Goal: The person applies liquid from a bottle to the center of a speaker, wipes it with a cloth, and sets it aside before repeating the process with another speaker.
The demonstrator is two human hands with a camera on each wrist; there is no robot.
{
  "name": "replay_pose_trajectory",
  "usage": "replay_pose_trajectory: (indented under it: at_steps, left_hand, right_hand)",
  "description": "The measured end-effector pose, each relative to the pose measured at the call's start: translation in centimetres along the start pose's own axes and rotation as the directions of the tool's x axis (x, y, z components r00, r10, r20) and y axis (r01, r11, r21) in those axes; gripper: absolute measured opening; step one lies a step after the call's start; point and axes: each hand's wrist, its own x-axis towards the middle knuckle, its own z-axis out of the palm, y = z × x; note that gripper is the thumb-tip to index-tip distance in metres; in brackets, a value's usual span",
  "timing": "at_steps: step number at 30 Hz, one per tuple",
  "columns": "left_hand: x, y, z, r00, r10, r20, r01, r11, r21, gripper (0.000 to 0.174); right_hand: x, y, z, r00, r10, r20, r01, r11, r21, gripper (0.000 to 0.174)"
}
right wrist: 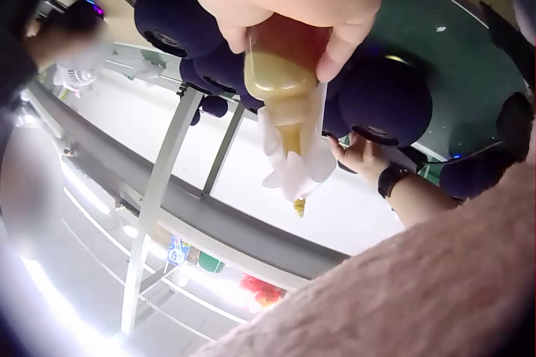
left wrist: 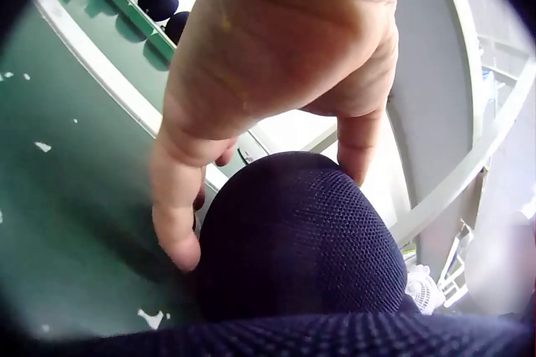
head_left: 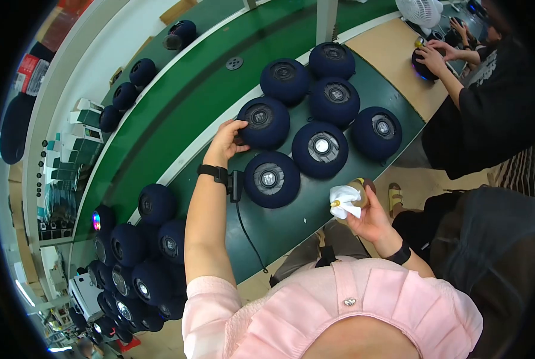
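Note:
Several round navy mesh-covered speakers stand on the green table, their round end faces turned up. My left hand point(head_left: 224, 143) grips the edge of one speaker point(head_left: 268, 133) at the back left of the group. In the left wrist view, thumb and fingers spread around the dark mesh of that speaker point(left wrist: 293, 231). My right hand point(head_left: 372, 218) holds a small squeeze bottle point(right wrist: 285, 68) of yellowish liquid in front of the table's near edge. White tissue point(right wrist: 306, 164) is wrapped around the bottle's neck, and a yellow nozzle tip pokes out of it. Nearest that hand is a speaker point(head_left: 320, 157) with a shiny centre.
A green conveyor belt point(head_left: 204, 84) runs behind the table, past a metal post point(head_left: 326, 24). More speakers point(head_left: 130, 245) are piled at the left. At the upper right another person point(head_left: 477, 102) handles a speaker beside a white fan point(head_left: 420, 12).

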Motion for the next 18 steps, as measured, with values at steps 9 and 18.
replay_pose_trajectory:
  at_steps: [9,18]
  left_hand:
    - [-2.9,-2.6,-3.2,0.997,0.045,-0.057,-0.053,0.989,-0.137,0.045]
    - [-16.7,-7.8,-7.9,0.879,0.109,-0.465,-0.171,0.981,-0.094,0.040]
  right_hand:
    - [-0.3,1.1,2.0,0.997,-0.047,0.053,0.054,0.988,-0.146,0.042]
    - [1.0,2.0,4.0,0.978,-0.049,0.204,0.108,0.951,-0.288,0.047]
